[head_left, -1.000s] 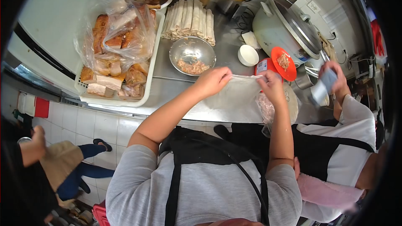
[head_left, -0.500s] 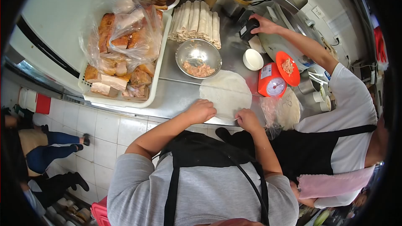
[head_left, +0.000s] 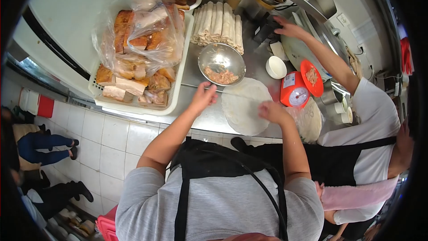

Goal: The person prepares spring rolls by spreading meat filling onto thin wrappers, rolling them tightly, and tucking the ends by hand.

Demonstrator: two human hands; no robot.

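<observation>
A thin round sheet of pale dough lies flat at the front of the steel counter. My left hand is at its left side, fingers loosely apart and pointing to the near rim of a steel bowl; whether they touch the rim I cannot tell. Pinkish minced filling sits in that bowl. My right hand is over or beside the sheet's right edge, blurred by motion, its fingers hard to make out. Behind the bowl lie stacked pale rolls.
On the right are a red scale with filling on its orange-red pan, a white bowl and bagged wrappers. A co-worker's hand is beside a black object. A white tray of roasted meat stands left.
Both my hands have left the sheet's near edge: the left moved up toward the bowl, the right up and slightly right. The sheet lies flatter. The co-worker's hand has come off the black object.
</observation>
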